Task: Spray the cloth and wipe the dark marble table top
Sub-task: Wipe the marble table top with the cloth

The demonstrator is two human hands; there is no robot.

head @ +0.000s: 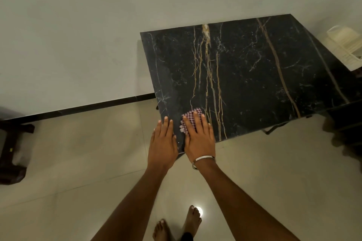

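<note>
Flat right hand (198, 138) presses checked cloth (191, 118), table top (254, 76) (near corner), left hand (162, 143) beside.

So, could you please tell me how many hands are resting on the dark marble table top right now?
2. The left hand lies flat on the table top at its near corner; the right hand, beside it, presses the checked cloth onto the marble.

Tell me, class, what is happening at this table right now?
A person is wiping the dark marble table top. The right hand lies flat, fingers straight, pressing a checked cloth onto the near left corner. The left hand rests flat beside it at the table's edge. No spray bottle is in view. A white basket sits past the far right corner.
</note>
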